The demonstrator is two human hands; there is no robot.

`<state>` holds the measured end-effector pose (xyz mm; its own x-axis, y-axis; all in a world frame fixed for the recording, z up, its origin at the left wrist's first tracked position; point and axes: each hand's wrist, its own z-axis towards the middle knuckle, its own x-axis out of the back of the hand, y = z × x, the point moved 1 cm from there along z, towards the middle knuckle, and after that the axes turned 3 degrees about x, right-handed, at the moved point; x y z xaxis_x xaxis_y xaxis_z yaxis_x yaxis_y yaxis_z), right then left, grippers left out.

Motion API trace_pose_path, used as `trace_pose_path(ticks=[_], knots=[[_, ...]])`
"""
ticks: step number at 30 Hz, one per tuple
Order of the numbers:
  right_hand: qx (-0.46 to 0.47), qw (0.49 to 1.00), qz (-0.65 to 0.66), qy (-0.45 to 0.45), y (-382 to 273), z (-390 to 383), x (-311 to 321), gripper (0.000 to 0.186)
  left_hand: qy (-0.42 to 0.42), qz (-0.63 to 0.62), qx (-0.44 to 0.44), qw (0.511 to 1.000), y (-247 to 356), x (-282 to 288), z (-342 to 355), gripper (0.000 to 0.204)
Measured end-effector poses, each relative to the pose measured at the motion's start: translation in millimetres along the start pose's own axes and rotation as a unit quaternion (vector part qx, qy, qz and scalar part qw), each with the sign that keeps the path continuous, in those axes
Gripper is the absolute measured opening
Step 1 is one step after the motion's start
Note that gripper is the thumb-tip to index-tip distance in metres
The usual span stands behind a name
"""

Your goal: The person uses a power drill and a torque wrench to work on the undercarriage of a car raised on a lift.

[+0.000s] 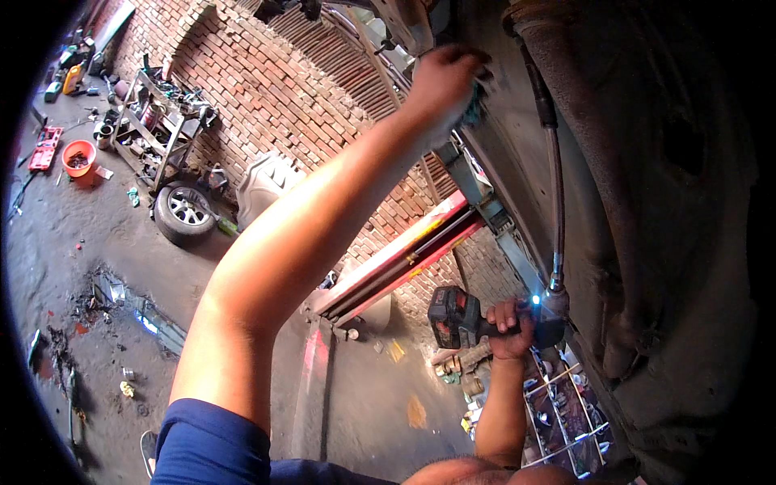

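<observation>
My left hand (446, 83) is raised to the underside of a vehicle (663, 267), its fingers curled and blurred. Something teal (471, 111) shows below its palm; what it is stays unclear. Lower right, my right hand (512, 327) is closed round the grip of a cordless impact wrench (457, 317). The black and red battery points left, and a bright work light shines beside the tool's head. From the head a slim rod (554, 202) runs up along the underbody; whether it is fixed to the tool cannot be told.
A thick rusty pipe (570, 97) runs beside the rod. A red lift post (396, 255) stands by the brick wall (267, 73). Further left are a wheel (184, 212), a cluttered rack (153, 129) and an orange bucket (78, 158). A white metal grid (566, 416) lies below the tool.
</observation>
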<state>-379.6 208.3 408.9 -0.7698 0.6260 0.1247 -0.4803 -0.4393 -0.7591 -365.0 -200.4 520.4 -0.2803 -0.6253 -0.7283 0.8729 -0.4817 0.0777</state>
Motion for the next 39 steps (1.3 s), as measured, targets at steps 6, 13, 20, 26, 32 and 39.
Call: trace_pose_path(ticks=[6,13,20,26,32,39], knots=[[-0.009,1.0,0.002,-0.003,-13.0,-10.7,8.9,0.03,-0.188,0.22,-0.011,0.957,-17.2,-51.8,-87.5,0.049],[0.01,0.999,-0.015,0.043,-8.5,-5.0,-9.4,0.024,-0.213,0.14,-0.014,0.967,-43.1,-87.3,-95.6,0.033],[0.012,0.999,0.031,0.034,-7.1,-8.9,-6.8,0.016,-0.203,0.196,-0.008,0.959,-34.5,-90.5,-108.1,0.025],[0.013,0.999,0.035,0.022,-5.4,-2.8,-7.4,0.016,-0.208,0.172,-0.028,0.962,-43.8,-89.6,-102.9,0.027],[0.019,0.997,-0.034,0.071,-11.7,-1.8,-15.2,0.016,-0.218,0.163,-0.017,0.962,-45.8,-89.7,-100.3,0.027],[0.014,0.999,-0.014,0.05,-12.3,-2.1,-15.5,0.016,-0.21,0.207,-0.014,0.955,-43.2,-91.4,-98.8,0.032]])
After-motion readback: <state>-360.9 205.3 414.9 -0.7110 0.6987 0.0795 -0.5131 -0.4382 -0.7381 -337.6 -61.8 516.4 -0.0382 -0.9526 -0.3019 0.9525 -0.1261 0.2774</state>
